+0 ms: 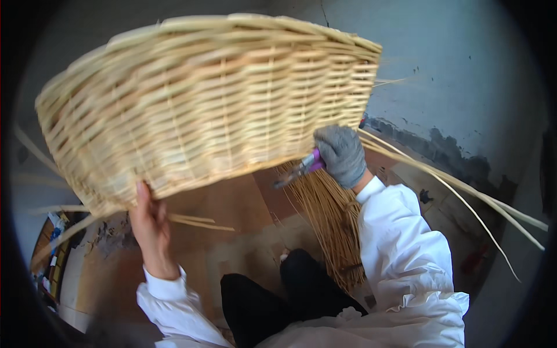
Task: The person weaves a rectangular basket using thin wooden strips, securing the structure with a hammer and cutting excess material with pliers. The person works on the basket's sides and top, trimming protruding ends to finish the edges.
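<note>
A pale woven wicker basket [226, 104], slightly blurred, is held up in front of me, one broad side facing me. My bare left hand [152, 223] grips its lower edge near the left corner, the thumb on the near face and the other fingers mostly hidden. At the lower right edge, my right hand [341, 155], in a grey knit glove, is closed around pruning shears [304, 168] with a purple handle. Their metal jaws point left, just under the basket. Long loose wicker ends [452, 174] stick out past the basket on the right, and shorter ones on the left.
A bundle of thin brown wicker rods [331, 226] lies on the floor to the right of my legs [261, 301]. A pale wall [458, 75] with dark peeling patches rises behind. At the far left stands a shelf or box [49, 249] with small items.
</note>
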Available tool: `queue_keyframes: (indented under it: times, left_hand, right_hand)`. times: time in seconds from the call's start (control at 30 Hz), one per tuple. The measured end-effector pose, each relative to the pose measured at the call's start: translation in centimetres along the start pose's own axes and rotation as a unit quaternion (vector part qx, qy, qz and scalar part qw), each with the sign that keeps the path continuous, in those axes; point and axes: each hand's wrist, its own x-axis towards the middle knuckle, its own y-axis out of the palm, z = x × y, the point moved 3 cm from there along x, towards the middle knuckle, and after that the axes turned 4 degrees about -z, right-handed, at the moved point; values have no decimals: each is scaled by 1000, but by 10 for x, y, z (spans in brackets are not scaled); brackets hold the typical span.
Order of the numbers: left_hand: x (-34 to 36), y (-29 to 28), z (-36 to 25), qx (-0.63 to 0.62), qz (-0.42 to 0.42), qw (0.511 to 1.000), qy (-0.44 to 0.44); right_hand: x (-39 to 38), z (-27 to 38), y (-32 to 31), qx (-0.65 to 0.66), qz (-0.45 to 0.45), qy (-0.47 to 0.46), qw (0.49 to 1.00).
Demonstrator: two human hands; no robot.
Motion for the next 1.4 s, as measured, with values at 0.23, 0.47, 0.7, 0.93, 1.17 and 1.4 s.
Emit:
queue_keyframes:
  times: [0.23,0.47,0.7,0.93,1.17,1.4]
  left_hand:
    - [-78,-140,126,-86,-76,978,-175]
    - [-96,-180,175,-65,-192,930,-306]
    - [-113,-182,174,-18,-235,922,-306]
    - [-96,-197,178,33,-209,917,-337]
    - [-102,-210,180,106,-244,883,-386]
    - [-121,-188,173,181,-271,877,-353]
  right_hand:
    - [-122,75,17,106,184,-29,977]
    - [-183,137,8,78,201,235,948]
    - [-235,173,33,490,24,790,369]
    - [-245,159,77,503,-183,813,230]
    - [-226,165,30,492,-28,854,167]
    - [-236,137,0,411,127,864,262]
